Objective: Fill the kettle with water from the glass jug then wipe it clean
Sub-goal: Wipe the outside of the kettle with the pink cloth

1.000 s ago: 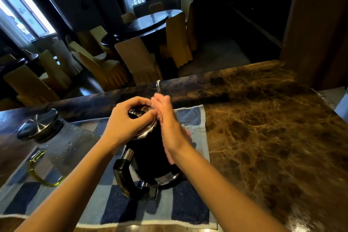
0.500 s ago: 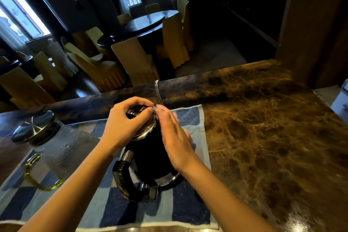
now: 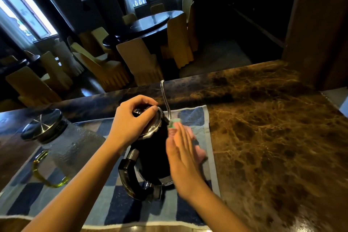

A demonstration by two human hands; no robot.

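A black kettle [image 3: 150, 158] with a thin curved spout [image 3: 165, 98] stands on a blue checked towel [image 3: 122, 209], its handle towards me. My left hand [image 3: 131, 120] grips the steel lid [image 3: 157, 125] from above. My right hand [image 3: 182, 156] lies flat against the kettle's right side, blurred by motion, pressing a small pink and green cloth [image 3: 174, 124] that peeks out past the fingertips. The ribbed glass jug [image 3: 73, 149], with a steel lid and a yellow-green handle, stands upright on the towel to the left, apart from both hands.
The towel lies on a brown marble counter [image 3: 273, 147] that stretches to the right. Beyond its far edge the floor drops to a dim dining room with covered chairs [image 3: 139, 62] and a round table. A wooden pillar [image 3: 316, 24] rises at the right.
My right hand has slid with the cloth from beside the lid down the kettle's right side. The left hand stays on the lid. The jug has not moved.
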